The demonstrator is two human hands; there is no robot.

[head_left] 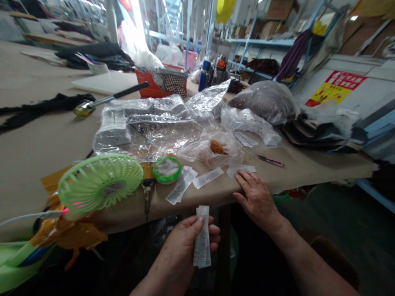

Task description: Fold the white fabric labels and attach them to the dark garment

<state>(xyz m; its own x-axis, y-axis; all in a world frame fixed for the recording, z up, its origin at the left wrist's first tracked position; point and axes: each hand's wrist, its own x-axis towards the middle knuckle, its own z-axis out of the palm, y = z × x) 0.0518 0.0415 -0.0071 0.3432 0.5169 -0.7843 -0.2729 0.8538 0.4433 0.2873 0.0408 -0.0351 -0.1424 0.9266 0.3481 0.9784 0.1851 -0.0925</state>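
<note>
My left hand point(185, 242) is below the table edge, its thumb and fingers closed on a stack of white printed paper labels point(202, 238) held upright. My right hand point(257, 199) lies flat on the table edge with fingers stretched out, its fingertips touching a white label point(240, 169) on the tan tabletop point(46, 144). Two more label strips point(208, 177) point(182, 185) lie just left of it.
A green mini fan point(100, 181) stands at the front left beside a green round container point(167, 169) and a key point(147, 193). Crumpled clear plastic bags point(154, 123), small pink scissors point(271, 161), a grey cushion point(265, 100), a hammer-like tool point(108, 98), bottles point(212, 72) and shelves lie beyond.
</note>
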